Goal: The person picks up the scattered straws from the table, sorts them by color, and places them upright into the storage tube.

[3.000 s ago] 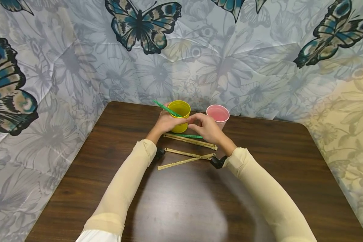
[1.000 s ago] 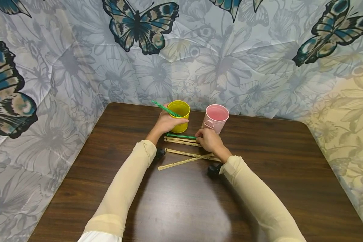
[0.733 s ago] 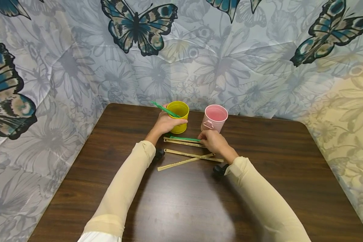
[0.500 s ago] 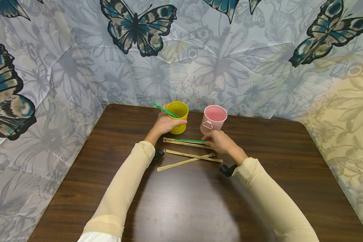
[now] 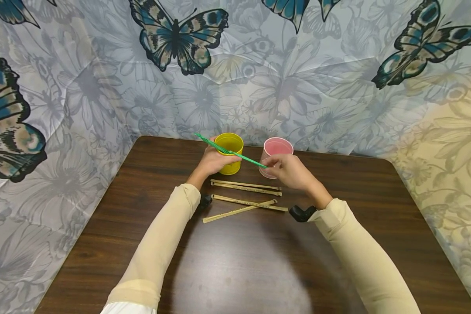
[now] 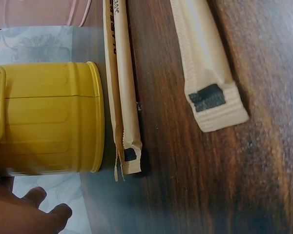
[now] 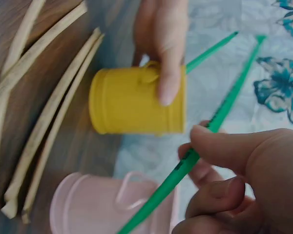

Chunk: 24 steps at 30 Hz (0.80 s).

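Note:
My left hand point(image 5: 216, 161) holds the small yellow bucket point(image 6: 44, 117), its thumb lying along the side near the rim. A green wrapped straw point(image 7: 210, 52) leans out of that bucket. Between thumb and fingers, my right hand point(image 5: 293, 172) pinches another green wrapped straw point(image 7: 183, 168), raised off the table and slanting across toward the yellow bucket's rim. Close behind the right hand stands a small pink bucket point(image 7: 93, 204) with a handle on its side.
Two tan wrapped straws point(image 5: 246, 189) lie side by side in front of the buckets. Nearer, two more tan wrapped straws point(image 5: 235, 201) cross each other on the dark wooden table point(image 5: 357, 209). A butterfly-print cloth point(image 5: 204, 100) hangs behind the table.
My right hand has picked the green straw up from beside the tan ones and lifted it toward the yellow bucket. The left hand has stayed on the yellow bucket.

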Tool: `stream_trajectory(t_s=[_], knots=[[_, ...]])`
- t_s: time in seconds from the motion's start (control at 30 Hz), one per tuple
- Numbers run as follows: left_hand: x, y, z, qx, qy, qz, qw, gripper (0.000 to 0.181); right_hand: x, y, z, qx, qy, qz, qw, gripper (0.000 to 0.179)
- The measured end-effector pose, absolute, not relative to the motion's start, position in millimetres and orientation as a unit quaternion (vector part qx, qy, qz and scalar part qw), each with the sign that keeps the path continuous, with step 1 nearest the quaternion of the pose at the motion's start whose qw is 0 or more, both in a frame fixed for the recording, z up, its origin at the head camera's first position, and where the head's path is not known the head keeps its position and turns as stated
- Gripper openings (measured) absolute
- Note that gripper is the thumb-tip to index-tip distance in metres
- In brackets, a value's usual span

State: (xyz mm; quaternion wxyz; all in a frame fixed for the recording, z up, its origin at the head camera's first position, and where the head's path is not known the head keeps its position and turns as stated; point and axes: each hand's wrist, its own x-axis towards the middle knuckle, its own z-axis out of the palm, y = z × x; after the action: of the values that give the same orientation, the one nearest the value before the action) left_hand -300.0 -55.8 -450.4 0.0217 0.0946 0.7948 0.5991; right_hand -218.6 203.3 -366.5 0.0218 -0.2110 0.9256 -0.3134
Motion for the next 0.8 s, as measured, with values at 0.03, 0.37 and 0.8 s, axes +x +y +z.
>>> stream_trajectory(t_s=[0.03,0.37,0.8], knots=[[-300,-56,-451,0.095,0.795,0.598,0.020,0.096,-220,200,-364,-0.217,0.921,-0.324,0.011,0.013],[-300,-55,-450,0.102,0.784,0.612,0.032,0.095,-235,162,-332,-0.226,0.902,-0.361,-0.064,0.016],[-296,-56,-438,0.130,0.780,0.611,0.035,0.074,-256,113,-314,-0.244,0.866,-0.431,-0.070,0.017]])
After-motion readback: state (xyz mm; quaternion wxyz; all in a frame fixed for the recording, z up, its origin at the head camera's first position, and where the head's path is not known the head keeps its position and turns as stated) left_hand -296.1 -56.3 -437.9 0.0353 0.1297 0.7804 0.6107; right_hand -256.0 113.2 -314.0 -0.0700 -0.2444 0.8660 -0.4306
